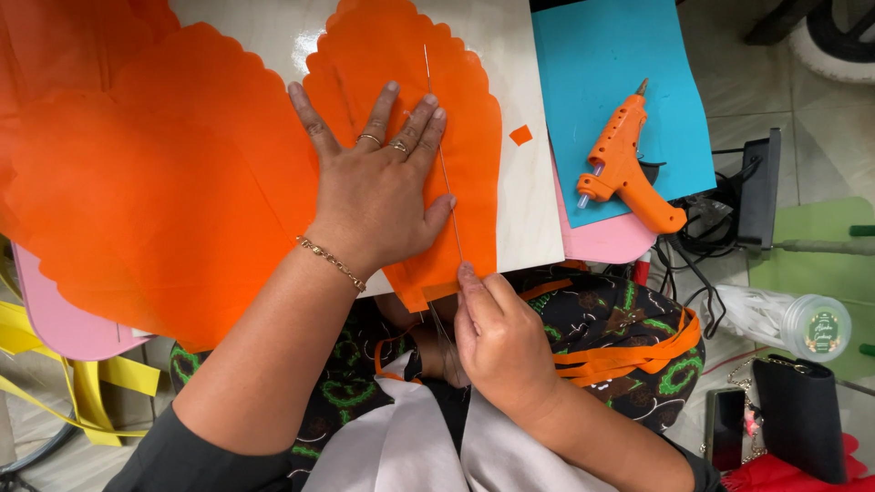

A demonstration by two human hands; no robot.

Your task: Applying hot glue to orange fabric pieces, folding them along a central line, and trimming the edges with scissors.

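Centre frame: left hand [378,196], fingers spread flat, presses a scalloped orange paper petal [410,109] on the bench [524,182]; right hand [497,342] pinches a thin wire [444,164] along it. Right: orange glue gun [624,164].

A home craft corner, by the look of it: beyond the hands a pale desk [519,182] carries orange paper petals [164,182], blue and pink sheets and a glue gun [624,169], while cables [693,237], a jar and a purse [802,415] lie on the tiled floor [729,55] to their right.
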